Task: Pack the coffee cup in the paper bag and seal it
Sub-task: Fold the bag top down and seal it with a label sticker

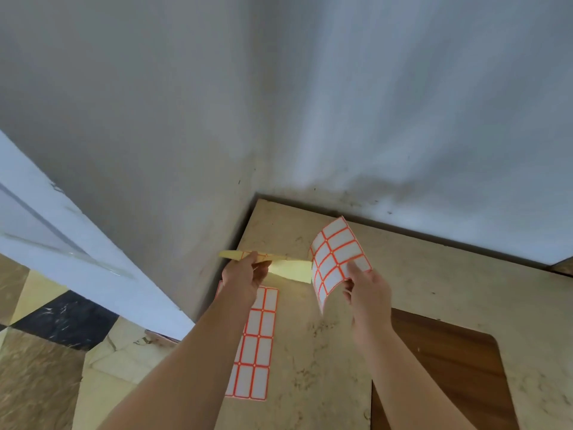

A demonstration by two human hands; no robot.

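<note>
1 label sheet [255,342] lies on the beige marbled table [434,274] beside grey walls [279,88].

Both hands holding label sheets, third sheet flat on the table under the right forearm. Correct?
Not quite: the head view shows the flat label sheet under the left forearm, not the right. The left hand and right hand do each hold a sheet, above the table.
</note>
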